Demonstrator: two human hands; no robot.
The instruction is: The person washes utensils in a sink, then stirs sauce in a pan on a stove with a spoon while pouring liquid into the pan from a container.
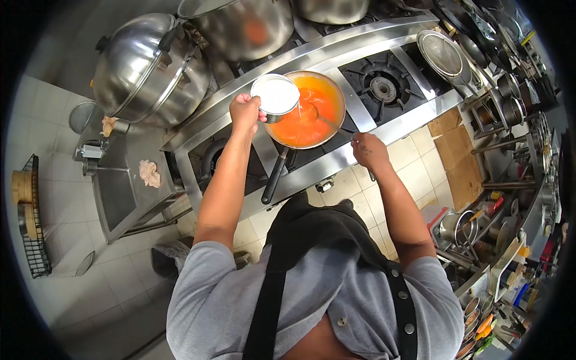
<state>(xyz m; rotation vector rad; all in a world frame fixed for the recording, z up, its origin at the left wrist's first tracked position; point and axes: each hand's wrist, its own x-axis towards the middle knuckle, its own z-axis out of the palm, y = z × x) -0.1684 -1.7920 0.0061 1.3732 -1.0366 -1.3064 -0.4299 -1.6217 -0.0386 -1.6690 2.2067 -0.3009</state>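
Note:
A pan [343, 102] of orange-red sauce [306, 120] sits on the stove, its black handle [275, 179] pointing toward my body. Over the pan's left side, my left hand [245, 112] grips a small metal container [275, 94] of white liquid, tilted to the right. A thin white stream falls from its edge into the sauce. To the right of the pan, my right hand [369, 150] is closed round the handle of a metal utensil [336, 125], whose far end lies in the sauce.
Large steel pots [240, 30] stand behind, with a domed steamer [141, 66] at the left. An unused burner [383, 89] and a strainer [440, 52] are on the right. A crumpled cloth [149, 173] lies on the left steel counter [123, 189]. Crowded shelves line the right.

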